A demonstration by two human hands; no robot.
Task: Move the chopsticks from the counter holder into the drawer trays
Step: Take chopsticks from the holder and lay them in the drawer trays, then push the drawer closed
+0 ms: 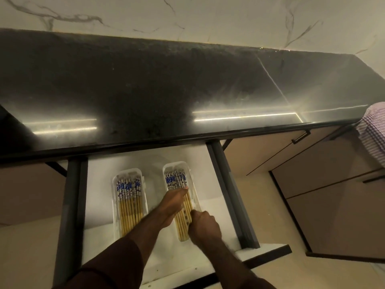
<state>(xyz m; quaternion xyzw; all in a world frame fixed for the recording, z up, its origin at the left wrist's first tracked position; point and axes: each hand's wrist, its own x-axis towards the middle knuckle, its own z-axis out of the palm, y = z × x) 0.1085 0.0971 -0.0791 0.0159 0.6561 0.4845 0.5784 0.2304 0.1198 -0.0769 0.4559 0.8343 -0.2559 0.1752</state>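
The drawer (100, 184) stands pulled out below the dark counter (145, 90). Two white trays lie inside it. The left tray (115, 205) holds a row of chopsticks (130, 205) with blue-and-white tops and bamboo shafts. More such chopsticks (176, 180) fill the right tray (192, 180). My left hand (173, 205) lies flat across the right tray's chopsticks, fingers stretched out together. My right hand (205, 226) is curled at that tray's near right side, its fingertips on the chopsticks' lower ends. No counter holder is in view.
The drawer's dark metal side rails (233, 195) run along both sides. Cabinet doors with black handles (301, 137) stand to the right. A checked cloth (373, 132) hangs at the counter's right edge. A marble wall (187, 15) backs the counter.
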